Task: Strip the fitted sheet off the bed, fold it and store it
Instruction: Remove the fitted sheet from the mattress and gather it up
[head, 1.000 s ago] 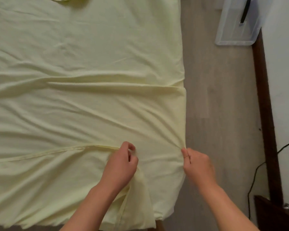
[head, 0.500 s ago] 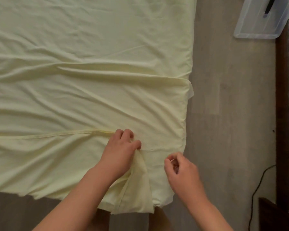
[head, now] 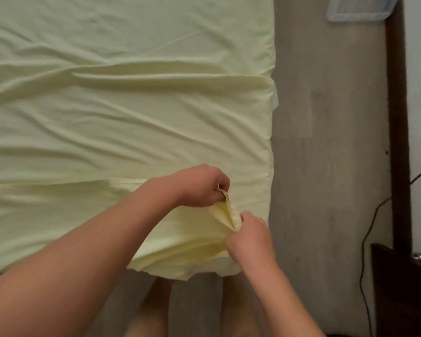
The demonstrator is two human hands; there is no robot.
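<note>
- The sheet [head: 122,122], pale yellow and creased, lies spread flat from the centre of the view out to 9 and 12 o'clock. What is under it is hidden.
- Its right edge runs along the bare floor [head: 326,142] at 3 o'clock. Its near edge ends at 6 o'clock, just above the person's legs [head: 151,312].
- A long fold crosses the sheet above centre, and a thin seam runs in from 9 o'clock toward the left hand [head: 199,186].
- The left hand is just below centre, toward 5 o'clock. Its fingers are curled round the top of a raised ridge of the sheet.
- The right hand [head: 250,234] is just beside it, further toward 5 o'clock. It pinches the lower end of the same ridge near the sheet's near right corner.
- Between the two hands the cloth stands up in a narrow pleat.
- A clear bin [head: 360,8] is on the floor at 1 o'clock.
- A black cable [head: 374,215] trails down at 4 o'clock, beside a dark cabinet [head: 404,288].
</note>
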